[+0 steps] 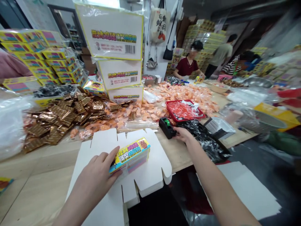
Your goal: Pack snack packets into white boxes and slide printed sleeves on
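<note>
Gripping the box (132,157) by its left end with the left hand (100,168), over white card (158,153), long axis slanted away rightward, roughly toward the dispenser (167,129); meeting the dispenser's near end with the right hand (182,134), fingers bent, impossible to tell whether pinching.

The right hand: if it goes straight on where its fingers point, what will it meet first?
The black tape dispenser; the right hand seems to touch its near end.
</note>
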The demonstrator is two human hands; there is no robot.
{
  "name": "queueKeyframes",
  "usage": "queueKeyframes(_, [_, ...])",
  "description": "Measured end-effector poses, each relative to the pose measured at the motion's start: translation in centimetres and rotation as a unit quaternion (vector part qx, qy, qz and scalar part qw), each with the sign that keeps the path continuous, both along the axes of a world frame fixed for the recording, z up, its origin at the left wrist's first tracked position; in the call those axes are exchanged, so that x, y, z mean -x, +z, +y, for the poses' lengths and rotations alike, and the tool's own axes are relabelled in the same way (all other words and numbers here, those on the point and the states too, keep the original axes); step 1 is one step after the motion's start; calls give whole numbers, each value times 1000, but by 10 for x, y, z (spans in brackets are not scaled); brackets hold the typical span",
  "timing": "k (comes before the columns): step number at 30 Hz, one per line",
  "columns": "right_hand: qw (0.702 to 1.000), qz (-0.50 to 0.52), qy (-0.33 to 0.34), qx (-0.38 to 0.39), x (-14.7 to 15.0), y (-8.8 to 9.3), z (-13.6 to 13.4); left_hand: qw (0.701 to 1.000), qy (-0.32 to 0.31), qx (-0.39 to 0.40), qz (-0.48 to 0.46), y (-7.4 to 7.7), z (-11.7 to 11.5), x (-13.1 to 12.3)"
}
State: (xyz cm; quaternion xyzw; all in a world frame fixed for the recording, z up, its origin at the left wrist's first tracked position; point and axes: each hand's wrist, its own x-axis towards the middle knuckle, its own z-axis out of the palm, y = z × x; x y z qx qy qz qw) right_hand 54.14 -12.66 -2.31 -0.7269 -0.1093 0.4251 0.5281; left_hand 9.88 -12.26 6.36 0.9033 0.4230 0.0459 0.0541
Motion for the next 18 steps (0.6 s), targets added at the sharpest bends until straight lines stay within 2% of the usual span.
queueKeyframes(4, [996,-7,-50,-69,12,-19,-19,1000,1,10,-6,1,2,0])
queueKeyframes(8, [987,-43,-115,-108,32,-44,-17,1000,7,5,0,3,-1,-4])
queueKeyframes(11, [974,-79,-163,-135,49,-49,-18,1000,11,-12,-17,5,-5,-4])
queueKeyframes(14, [969,-97,-165,-158,73,-39,-38,993,-30,-12,-109,7,-8,5])
queueKeyframes(16, [972,-89,-125,-178,98,-24,-58,980,-85,-5,-181,5,-11,15])
queueKeyframes(18, [974,-76,-50,-206,132,-2,-76,967,-126,-50,-217,1,-16,22])
